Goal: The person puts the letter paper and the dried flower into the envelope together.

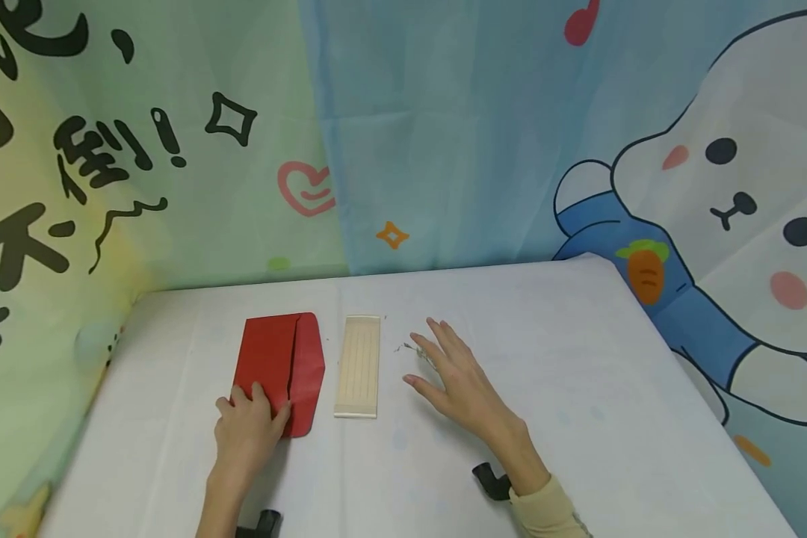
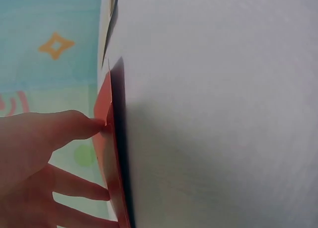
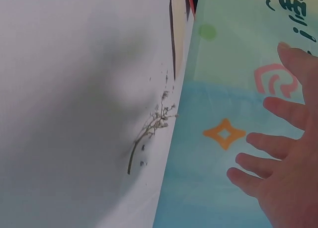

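Flat on the white table lies a red envelope (image 1: pixel 265 347), its flap (image 1: pixel 308 373) on the right side. My left hand (image 1: pixel 243 437) rests on its near part, thumb by the flap fold and the other fingertips on the body. The left wrist view shows the thumb (image 2: pixel 74 126) touching the envelope from above. To the right is a cream rectangular panel (image 1: pixel 358 366) with lengthwise lines. My right hand (image 1: pixel 467 385) is spread above the table with nothing in it. A dried plant sprig (image 3: pixel 149 126) lies beneath it, partly hidden by the fingers in the head view.
Small dark crumbs (image 3: pixel 143 147) lie around the sprig. Behind the table (image 1: pixel 578 359) hangs a printed cloth backdrop (image 1: pixel 444 149) with a cartoon animal, meeting the table's far edge. A black wrist device (image 1: pixel 491 482) is at the right wrist, another (image 1: pixel 264 523) at the left.
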Motion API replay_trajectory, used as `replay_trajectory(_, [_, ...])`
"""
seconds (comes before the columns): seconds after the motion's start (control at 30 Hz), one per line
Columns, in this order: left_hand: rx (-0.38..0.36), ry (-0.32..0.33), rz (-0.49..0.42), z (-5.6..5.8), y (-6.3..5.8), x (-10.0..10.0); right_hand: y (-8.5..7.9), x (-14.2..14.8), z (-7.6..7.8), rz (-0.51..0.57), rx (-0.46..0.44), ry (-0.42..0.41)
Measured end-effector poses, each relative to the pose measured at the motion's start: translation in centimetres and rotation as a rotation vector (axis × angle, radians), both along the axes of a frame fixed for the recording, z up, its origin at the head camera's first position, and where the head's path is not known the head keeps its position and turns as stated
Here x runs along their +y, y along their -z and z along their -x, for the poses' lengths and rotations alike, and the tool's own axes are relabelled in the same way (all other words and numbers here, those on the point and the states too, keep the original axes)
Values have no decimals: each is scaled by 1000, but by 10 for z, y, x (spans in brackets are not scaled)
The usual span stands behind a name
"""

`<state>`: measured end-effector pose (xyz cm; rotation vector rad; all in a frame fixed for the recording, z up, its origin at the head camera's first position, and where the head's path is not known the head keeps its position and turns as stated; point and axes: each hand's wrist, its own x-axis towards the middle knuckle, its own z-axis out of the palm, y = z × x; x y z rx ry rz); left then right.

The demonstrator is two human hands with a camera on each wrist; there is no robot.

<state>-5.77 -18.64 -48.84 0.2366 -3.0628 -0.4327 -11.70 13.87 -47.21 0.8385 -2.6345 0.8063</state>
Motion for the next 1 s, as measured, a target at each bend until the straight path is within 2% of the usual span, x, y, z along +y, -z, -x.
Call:
replay_trajectory(0.17, [24, -4, 12, 1, 0, 0, 2, -5, 1, 1, 19, -10])
replay_trajectory(0.53, [-4, -45, -49, 4, -2, -2, 5, -22, 0, -9, -37, -47])
replay_trajectory(0.7, [-24, -60, -59, 6, -4, -3, 4, -36, 0, -21, -29, -77])
replay_trajectory(1.0, [-57, -39, -72, 8, -6, -5, 3, -64, -3, -24, -35, -146])
